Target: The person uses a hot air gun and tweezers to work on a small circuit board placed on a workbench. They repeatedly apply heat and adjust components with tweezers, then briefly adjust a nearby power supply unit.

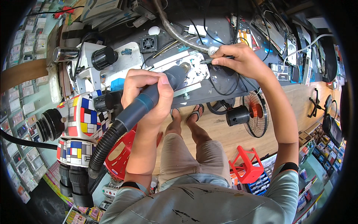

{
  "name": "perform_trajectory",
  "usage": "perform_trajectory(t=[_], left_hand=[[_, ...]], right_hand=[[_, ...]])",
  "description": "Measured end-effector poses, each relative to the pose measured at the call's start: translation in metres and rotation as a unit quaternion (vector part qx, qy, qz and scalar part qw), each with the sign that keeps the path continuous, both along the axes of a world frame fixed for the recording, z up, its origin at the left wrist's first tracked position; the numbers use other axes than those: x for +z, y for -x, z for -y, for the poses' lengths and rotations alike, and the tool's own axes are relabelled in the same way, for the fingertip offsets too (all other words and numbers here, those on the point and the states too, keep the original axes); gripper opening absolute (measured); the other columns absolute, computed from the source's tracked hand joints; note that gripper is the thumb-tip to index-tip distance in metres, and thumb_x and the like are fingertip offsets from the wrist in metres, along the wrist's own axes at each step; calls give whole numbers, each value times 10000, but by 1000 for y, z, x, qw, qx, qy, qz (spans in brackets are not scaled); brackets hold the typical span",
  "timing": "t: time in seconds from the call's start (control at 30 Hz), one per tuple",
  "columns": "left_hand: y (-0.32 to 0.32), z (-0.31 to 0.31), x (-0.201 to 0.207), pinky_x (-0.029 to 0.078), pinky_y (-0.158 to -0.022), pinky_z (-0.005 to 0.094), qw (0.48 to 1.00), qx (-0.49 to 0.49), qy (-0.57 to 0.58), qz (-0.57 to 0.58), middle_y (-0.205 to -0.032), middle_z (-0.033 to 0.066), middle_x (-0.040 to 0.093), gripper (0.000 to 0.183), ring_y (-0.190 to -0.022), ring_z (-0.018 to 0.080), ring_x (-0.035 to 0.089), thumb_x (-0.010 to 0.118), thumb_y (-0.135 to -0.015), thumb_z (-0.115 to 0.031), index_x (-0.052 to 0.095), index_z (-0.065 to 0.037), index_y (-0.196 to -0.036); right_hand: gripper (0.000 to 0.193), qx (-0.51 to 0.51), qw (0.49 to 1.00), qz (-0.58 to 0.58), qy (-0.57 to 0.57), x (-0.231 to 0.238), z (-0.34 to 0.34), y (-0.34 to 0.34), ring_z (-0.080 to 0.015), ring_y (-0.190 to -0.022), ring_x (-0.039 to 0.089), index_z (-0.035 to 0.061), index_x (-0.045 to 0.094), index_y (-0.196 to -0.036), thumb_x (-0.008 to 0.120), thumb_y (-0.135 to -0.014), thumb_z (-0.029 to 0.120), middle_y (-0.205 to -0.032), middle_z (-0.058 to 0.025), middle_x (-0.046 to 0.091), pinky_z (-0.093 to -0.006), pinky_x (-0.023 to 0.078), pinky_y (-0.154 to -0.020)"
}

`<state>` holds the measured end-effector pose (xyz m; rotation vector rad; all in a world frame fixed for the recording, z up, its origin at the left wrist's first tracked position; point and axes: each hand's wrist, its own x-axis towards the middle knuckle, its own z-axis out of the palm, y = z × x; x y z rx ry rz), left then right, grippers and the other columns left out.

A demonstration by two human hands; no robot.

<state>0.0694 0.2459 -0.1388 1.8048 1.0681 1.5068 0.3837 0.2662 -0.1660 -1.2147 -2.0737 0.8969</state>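
My left hand (147, 93) is wrapped round the dark handle of a hot air gun (140, 106), and a ribbed black hose trails from its lower end. The gun's metal nozzle (185, 67) points at a white, dark-patched plate (197, 72) on the bench. In my right hand (242, 61) a thin dark tool (206, 61), perhaps tweezers, is pinched between thumb and fingers. Its tip reaches over the plate's right part, close to the nozzle. The gun covers the plate's left part, and any small part being worked on is too small to make out.
A microscope with a colour-block pattern (84, 119) stands left. A flexible metal tube (179, 35) arches down beside my right hand. A small black fan (148, 43), a white adapter (197, 30) and cables lie behind. Below are a round fan (255, 114) and red stools (248, 166).
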Motion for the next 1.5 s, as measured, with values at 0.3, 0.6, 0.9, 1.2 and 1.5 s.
perform_trajectory(t=[0.3,0.6,0.9,1.2,1.5], left_hand=[[1,0,2,594,-743,327,1000,13,-16,-18,-931,121,719,233,-792,205,722,835,-896,-10,617,-24,-975],[3,0,17,601,-753,332,998,19,-34,-49,-940,121,723,229,-809,212,732,833,-896,-11,622,-31,-983],[3,0,14,595,-754,330,999,19,-25,-41,-936,121,728,233,-813,211,730,848,-893,-17,629,-27,-971],[-1,-1,7,531,-776,314,1000,-3,-3,-26,-939,127,704,206,-806,179,651,806,-953,-12,603,-24,-985],[3,-3,5,529,-778,314,1000,6,-5,-27,-937,133,696,206,-812,178,648,805,-958,-26,601,-19,-985]], right_hand=[[185,-44,991,21,124,20,7,9,-197,-782,723,-10,763,-1007,835,-1014,161,-902,-93,810,-328,557,-746],[241,-47,995,50,73,37,2,18,-305,-572,604,37,753,-957,819,-1018,261,-649,-154,645,-405,467,-593],[255,-47,990,94,92,50,-1,23,-330,-604,644,31,755,-957,817,-1009,273,-654,-165,654,-427,493,-618],[183,-23,999,-23,14,1,3,5,-314,-731,755,41,782,-1014,850,-996,209,-831,-136,784,-388,560,-676],[204,13,1000,-5,-26,-5,-7,2,-323,-781,773,31,791,-1027,842,-1002,226,-871,-133,802,-389,583,-731]])
